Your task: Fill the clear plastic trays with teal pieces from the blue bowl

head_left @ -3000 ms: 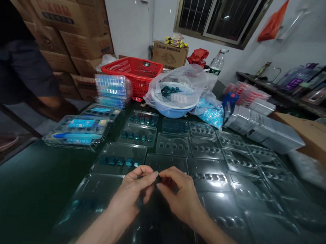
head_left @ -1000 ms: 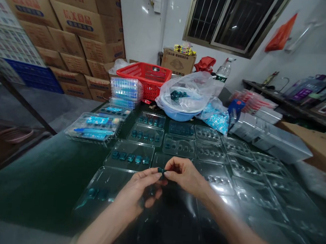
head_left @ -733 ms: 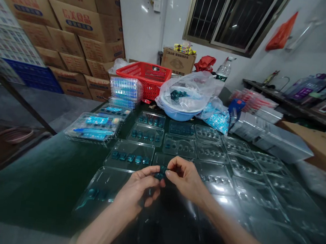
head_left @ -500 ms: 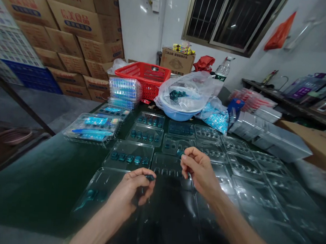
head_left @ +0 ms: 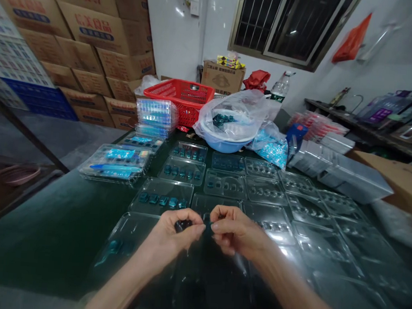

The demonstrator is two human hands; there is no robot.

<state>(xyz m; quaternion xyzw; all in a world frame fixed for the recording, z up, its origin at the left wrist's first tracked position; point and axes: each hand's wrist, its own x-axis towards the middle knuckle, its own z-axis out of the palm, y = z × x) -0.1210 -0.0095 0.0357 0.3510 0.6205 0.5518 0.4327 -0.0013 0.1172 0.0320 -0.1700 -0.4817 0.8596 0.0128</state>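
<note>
My left hand (head_left: 176,231) is closed, thumb against forefinger, around a small dark glossy piece (head_left: 182,225). Just to its right, my right hand (head_left: 237,228) pinches a small teal block (head_left: 208,217), mostly hidden by the fingertips. The two sets of fingertips nearly meet over a clear plastic tray (head_left: 200,202). Left of the hands, another clear tray (head_left: 146,184) has a row of several teal blocks (head_left: 163,200). A nearer tray (head_left: 124,222) at lower left also holds teal pieces.
Clear moulded trays (head_left: 310,234) cover the table's right side. Behind stand a blue basin (head_left: 228,146) with teal blocks in a plastic bag, a red basket (head_left: 188,108), and stacked clear packs (head_left: 155,115). Filled packs (head_left: 114,164) lie left. Grey boxes (head_left: 347,173) stand right.
My right hand has come down, left and nearer, from above the farther trays to beside my left hand. My left hand has shifted slightly right, its thumb and forefinger stretched further forward.
</note>
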